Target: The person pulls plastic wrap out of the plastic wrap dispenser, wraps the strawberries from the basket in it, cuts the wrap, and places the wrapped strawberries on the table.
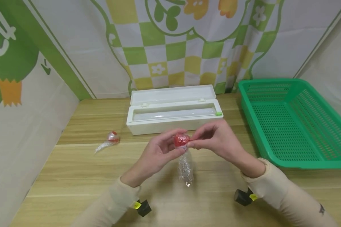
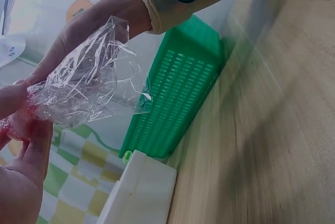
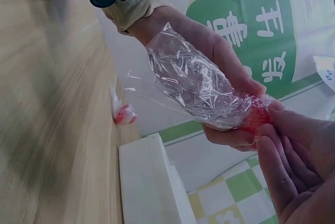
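Note:
A small round red object, its exact kind hidden by the wrapping, is covered in clear plastic film. My left hand holds it between thumb and fingers from the left. From the right, my right hand pinches the film at the object's side with thumb and forefinger. Below both hands the loose film hangs down in a crumpled, twisted tail. In the right wrist view the gathered film stretches away from the red object.
Behind the hands stands a white box with its lid raised and a roll of film inside. A second wrapped red object lies on the wooden table at left. The green basket stands at right.

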